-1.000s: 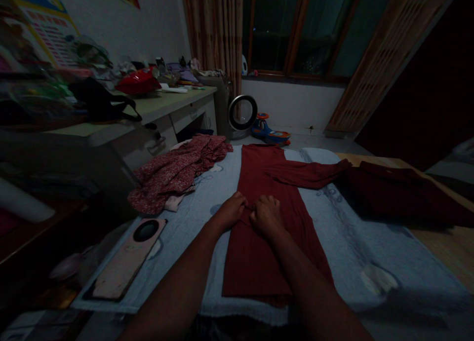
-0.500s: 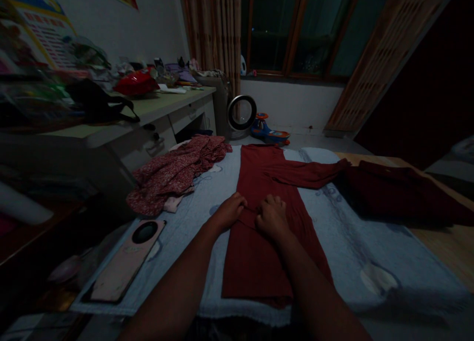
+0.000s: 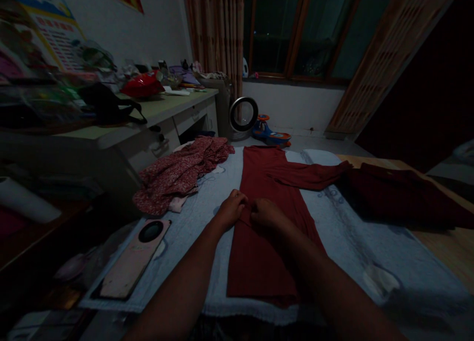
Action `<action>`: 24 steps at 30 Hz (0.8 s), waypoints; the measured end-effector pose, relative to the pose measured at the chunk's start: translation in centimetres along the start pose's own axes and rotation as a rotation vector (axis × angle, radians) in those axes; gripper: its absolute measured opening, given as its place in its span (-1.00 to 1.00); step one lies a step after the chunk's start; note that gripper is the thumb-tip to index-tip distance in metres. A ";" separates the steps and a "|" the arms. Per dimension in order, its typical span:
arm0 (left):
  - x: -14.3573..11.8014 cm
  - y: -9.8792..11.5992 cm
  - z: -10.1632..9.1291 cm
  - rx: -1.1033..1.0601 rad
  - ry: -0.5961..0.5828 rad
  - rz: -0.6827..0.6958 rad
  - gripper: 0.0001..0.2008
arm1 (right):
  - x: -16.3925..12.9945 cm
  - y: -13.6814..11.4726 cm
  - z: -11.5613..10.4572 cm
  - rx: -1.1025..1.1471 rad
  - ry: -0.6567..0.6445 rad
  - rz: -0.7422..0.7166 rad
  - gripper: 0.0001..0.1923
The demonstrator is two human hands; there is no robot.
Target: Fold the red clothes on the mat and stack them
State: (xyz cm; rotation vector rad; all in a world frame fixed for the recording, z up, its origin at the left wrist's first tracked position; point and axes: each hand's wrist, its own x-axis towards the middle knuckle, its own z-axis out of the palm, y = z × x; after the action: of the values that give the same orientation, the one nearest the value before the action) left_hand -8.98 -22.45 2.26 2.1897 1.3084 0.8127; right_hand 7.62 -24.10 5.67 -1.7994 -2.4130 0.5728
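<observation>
A dark red long-sleeved garment lies lengthwise on a light blue cloth, with one sleeve stretched out to the right. My left hand is closed on the garment's left edge, around its middle. Close beside it, my right hand bends its fingers down onto the same fabric, thumb and fingers together in a pinch. A short crease runs across the garment just below both hands. What lies under the fingertips is hidden.
A crumpled red patterned garment and a pink phone-shaped board lie to the left. Folded dark maroon clothing rests at the right. Beyond are a cluttered desk, a round fan and a blue ride-on toy.
My right hand has moved left, closer to my left hand, and its fingers have drawn together on the fabric. My left hand stays at the garment's edge. The view has shifted slightly.
</observation>
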 end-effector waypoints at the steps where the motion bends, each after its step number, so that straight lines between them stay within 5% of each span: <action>1: 0.0 -0.1 0.0 -0.004 -0.003 -0.001 -0.75 | 0.2 -0.3 -0.1 0.010 -0.008 -0.009 -0.77; 10: 0.1 -0.4 0.3 0.070 0.003 -0.038 -0.84 | 0.8 -2.0 1.8 -0.105 0.210 0.027 -0.70; 24: 0.1 -0.1 0.6 0.176 0.006 -0.061 -0.85 | -1.0 -0.3 -0.9 -0.240 0.048 0.064 -0.75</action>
State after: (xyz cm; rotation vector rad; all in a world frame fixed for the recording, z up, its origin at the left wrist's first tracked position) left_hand -8.62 -22.39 1.74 2.2698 1.4926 0.7043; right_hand 7.92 -24.92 6.79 -1.9595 -2.4909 0.2495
